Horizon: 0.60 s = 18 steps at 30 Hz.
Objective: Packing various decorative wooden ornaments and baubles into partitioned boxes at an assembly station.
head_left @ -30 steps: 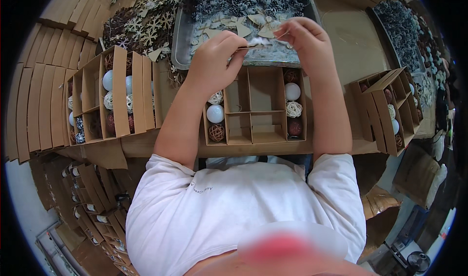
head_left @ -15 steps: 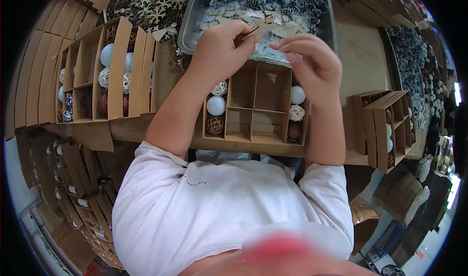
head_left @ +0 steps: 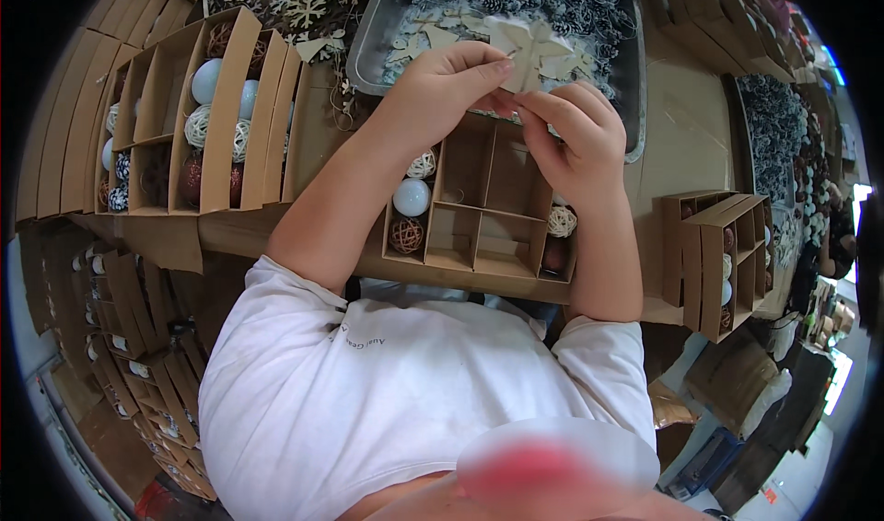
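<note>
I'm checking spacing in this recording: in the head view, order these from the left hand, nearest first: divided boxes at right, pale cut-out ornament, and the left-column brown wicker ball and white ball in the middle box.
From the left hand:
1. Pale cut-out ornament, held in it.
2. White ball, left column.
3. Brown wicker ball, front-left corner.
4. Divided boxes, far right.

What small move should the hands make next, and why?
I'd probably lower the pale ornament toward the divided box: the left hand pinches it, the right hand is close by its lower end, and bare cardboard shows in the box's middle compartments, while balls sit along its sides.
</note>
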Tool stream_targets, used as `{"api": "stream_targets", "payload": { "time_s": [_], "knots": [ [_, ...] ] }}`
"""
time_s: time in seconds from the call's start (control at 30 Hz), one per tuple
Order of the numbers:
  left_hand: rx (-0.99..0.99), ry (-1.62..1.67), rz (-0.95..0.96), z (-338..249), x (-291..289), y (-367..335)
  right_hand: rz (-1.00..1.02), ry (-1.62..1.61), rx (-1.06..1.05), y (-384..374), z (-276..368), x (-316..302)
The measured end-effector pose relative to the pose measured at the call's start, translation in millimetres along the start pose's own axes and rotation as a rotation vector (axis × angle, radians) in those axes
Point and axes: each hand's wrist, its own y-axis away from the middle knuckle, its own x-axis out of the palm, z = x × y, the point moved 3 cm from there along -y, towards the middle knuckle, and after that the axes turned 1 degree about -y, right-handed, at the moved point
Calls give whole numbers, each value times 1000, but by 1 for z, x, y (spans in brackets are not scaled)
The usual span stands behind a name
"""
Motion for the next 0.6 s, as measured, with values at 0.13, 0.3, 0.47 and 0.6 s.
{"api": "stream_targets", "payload": {
  "time_s": [0.13,0.3,0.47,0.6],
  "knots": [
    [41,-102,-2,2,7,-1,50,19,10,0,0,2],
    [83,-202,-6,5,6,-2,93,15,8,3,-1,7],
    [128,-174,40,3,6,-2,76,-130,54,2,-3,-1],
    [113,-85,53,-1,10,1,-104,-288,150,5,-9,-11]
  ]
}}
